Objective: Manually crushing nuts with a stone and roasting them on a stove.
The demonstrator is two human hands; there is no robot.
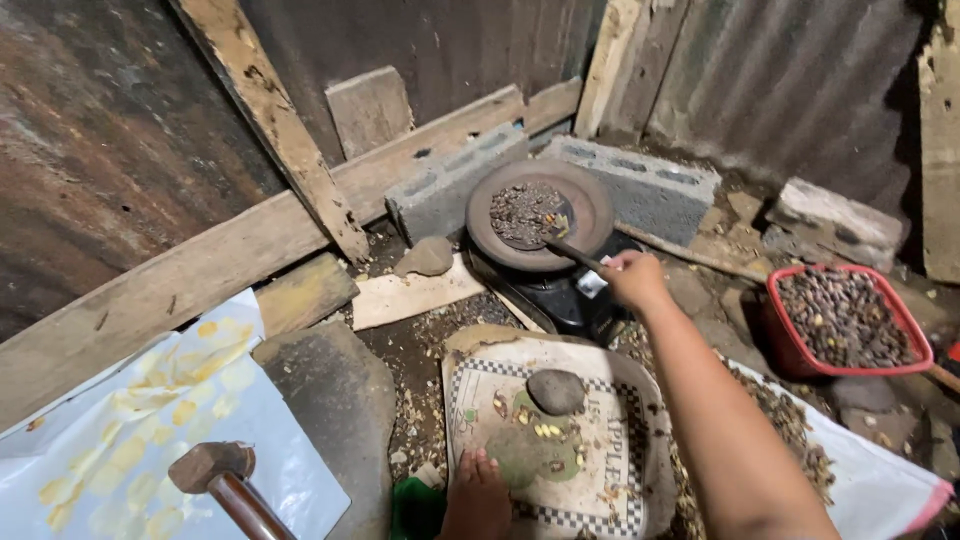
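Observation:
My right hand [634, 277] reaches forward and grips the handle of a dark stirring tool [568, 250] whose end lies among dark roasted beans [525, 211] in a round brown pan [592, 205]. The pan sits on a small black stove [555, 296]. My left hand [478, 493] rests near me on the lower edge of a printed sack [610, 470] spread over a flat stone, fingers together, holding nothing. A rounded grey stone [556, 391] and a few pale kernels [546, 430] lie on that sack.
A red basket [793, 345] full of dark beans stands at the right. Concrete blocks [640, 185] and wooden planks [200, 265] back the stove against corrugated metal walls. A hammer [222, 478] lies on a pale sheet at lower left. Husks litter the ground.

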